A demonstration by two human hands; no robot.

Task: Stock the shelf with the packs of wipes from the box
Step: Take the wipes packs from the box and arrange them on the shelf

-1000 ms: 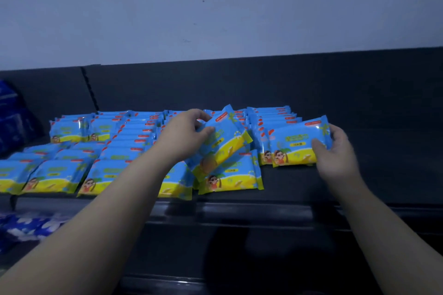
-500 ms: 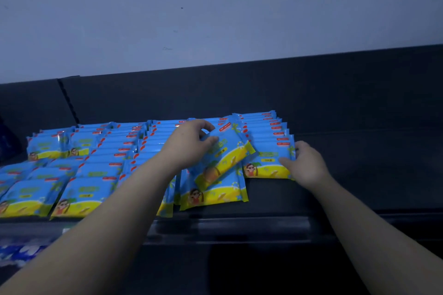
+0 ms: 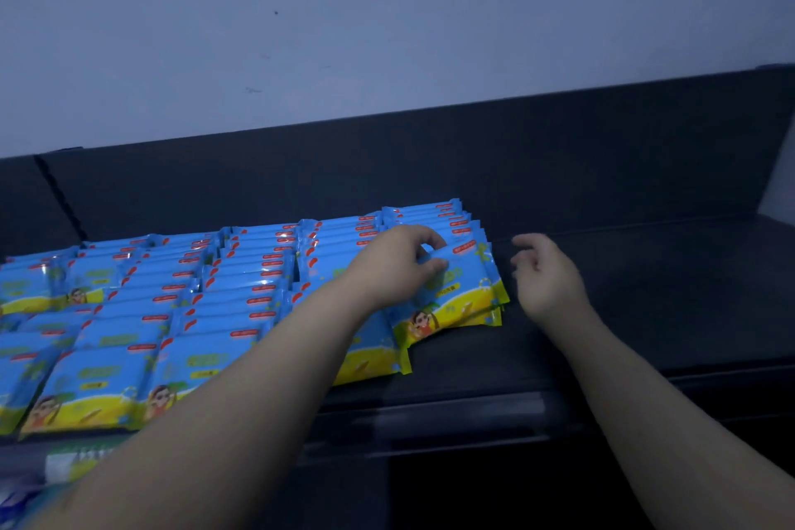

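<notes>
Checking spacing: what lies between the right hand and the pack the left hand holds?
Only a narrow strip of bare dark shelf, in the head view; the right hand and pack are apart.

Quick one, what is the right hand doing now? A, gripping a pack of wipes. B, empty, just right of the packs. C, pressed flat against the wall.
B: the right hand, fingers loosely curled, holds nothing above the bare shelf, while the left hand grips the pack of wipes.
</notes>
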